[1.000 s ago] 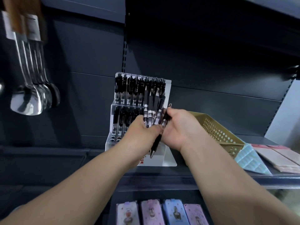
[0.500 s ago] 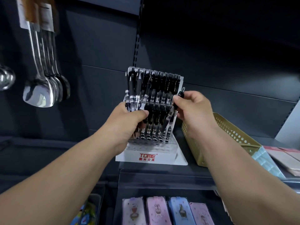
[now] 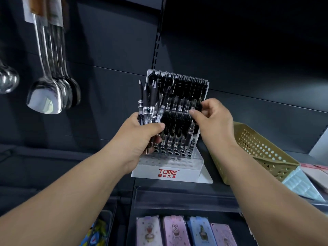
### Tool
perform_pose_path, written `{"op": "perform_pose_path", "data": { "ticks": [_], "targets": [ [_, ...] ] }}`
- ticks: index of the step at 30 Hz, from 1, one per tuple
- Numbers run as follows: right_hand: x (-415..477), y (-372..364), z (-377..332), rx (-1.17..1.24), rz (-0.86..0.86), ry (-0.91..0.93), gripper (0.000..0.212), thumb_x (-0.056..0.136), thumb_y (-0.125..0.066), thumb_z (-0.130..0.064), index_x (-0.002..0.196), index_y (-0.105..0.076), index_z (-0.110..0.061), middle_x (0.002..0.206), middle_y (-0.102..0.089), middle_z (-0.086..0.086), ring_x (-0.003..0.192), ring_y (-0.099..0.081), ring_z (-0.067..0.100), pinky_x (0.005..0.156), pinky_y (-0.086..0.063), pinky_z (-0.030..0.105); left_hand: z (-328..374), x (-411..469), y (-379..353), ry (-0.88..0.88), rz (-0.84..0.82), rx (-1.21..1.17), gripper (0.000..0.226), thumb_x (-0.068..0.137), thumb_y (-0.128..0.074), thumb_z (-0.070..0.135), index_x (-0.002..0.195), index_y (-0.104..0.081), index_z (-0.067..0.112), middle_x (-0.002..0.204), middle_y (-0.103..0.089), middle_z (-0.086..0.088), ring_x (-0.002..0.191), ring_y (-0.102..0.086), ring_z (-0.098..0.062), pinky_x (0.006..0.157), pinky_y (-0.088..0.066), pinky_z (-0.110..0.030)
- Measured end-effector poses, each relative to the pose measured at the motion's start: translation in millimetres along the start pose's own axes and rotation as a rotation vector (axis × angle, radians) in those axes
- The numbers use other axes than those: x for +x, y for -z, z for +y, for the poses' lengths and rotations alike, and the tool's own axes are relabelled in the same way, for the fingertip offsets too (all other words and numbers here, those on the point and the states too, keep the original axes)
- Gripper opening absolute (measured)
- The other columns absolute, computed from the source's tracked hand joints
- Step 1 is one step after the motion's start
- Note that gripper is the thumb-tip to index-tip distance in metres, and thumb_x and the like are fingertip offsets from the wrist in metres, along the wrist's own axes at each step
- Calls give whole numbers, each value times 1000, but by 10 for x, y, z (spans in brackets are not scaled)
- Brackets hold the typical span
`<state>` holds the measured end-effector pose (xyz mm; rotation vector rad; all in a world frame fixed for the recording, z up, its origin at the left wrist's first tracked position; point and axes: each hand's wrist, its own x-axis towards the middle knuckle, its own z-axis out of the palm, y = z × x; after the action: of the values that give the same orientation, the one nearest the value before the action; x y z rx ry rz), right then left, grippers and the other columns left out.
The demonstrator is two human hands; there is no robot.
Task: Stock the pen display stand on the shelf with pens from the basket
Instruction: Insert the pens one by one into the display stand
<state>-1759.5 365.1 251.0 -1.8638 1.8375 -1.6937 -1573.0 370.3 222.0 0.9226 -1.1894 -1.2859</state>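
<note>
A clear acrylic pen display stand [image 3: 174, 172] with a red TOME label stands on the dark shelf, its two tiers mostly filled with black pens. My left hand [image 3: 140, 137] grips a bundle of black pens [image 3: 148, 105], tips up, in front of the stand's left side. My right hand [image 3: 211, 118] pinches the top of a single black pen [image 3: 192, 128] that stands in the stand's lower tier at its right end. The tan perforated basket [image 3: 257, 150] sits on the shelf just right of the stand; its inside is hidden.
Steel spoons [image 3: 48, 96] hang from hooks at the upper left. Pastel packaged goods [image 3: 305, 181] lie right of the basket. Pink and blue cases [image 3: 186, 231] fill the tray below the shelf edge. A slotted shelf upright [image 3: 158, 32] runs behind the stand.
My right hand has moved from the bundle to the stand's right side and lowered one pen into the lower tier. My left hand raised the bundle slightly to the left.
</note>
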Motion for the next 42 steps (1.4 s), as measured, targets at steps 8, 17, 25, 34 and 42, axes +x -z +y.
{"op": "perform_pose_path", "data": {
  "ticks": [8,17,25,34,42],
  "targets": [
    [19,0,86,-13,16,-4,22,86,-71,-34,102,-61,-22,79,-57,-7,69,-52,6,64,-45,25,-16,10,-19,11,5,-16,65,84,-71,18,141,-40,15,95,-64,-3,59,-59,-9,46,-43,-24],
    [-39,-45,142,-68,-76,-55,24,87,-71,-33,103,-59,-22,83,-59,-6,74,-55,9,61,-43,24,-41,-46,-77,38,-31,-45,62,84,-71,17,138,-42,17,89,-65,2,59,-58,-10,47,-43,-23],
    [-125,-79,270,-89,-159,-152,22,91,-67,-29,107,-57,-17,78,-58,-6,65,-53,5,50,-32,16,-51,-87,-78,95,-29,-79,82,78,-77,15,147,-33,18,101,-69,-4,58,-63,-9,44,-43,-21],
    [-210,18,203,-64,-73,-214,29,87,-69,-40,104,-56,-20,84,-61,-9,73,-59,9,59,-41,24,0,-162,-145,110,-82,-70,80,75,-78,10,144,-37,14,73,-71,3,56,-62,-9,42,-43,-21],
    [-343,112,-172,570,-400,-430,12,95,-60,-29,88,-64,-20,85,-64,-2,68,-59,10,55,-44,23,-4,-211,-269,75,-144,-16,33,74,-77,6,101,-62,16,72,-70,2,63,-60,-15,53,-42,-25]
  ]
}}
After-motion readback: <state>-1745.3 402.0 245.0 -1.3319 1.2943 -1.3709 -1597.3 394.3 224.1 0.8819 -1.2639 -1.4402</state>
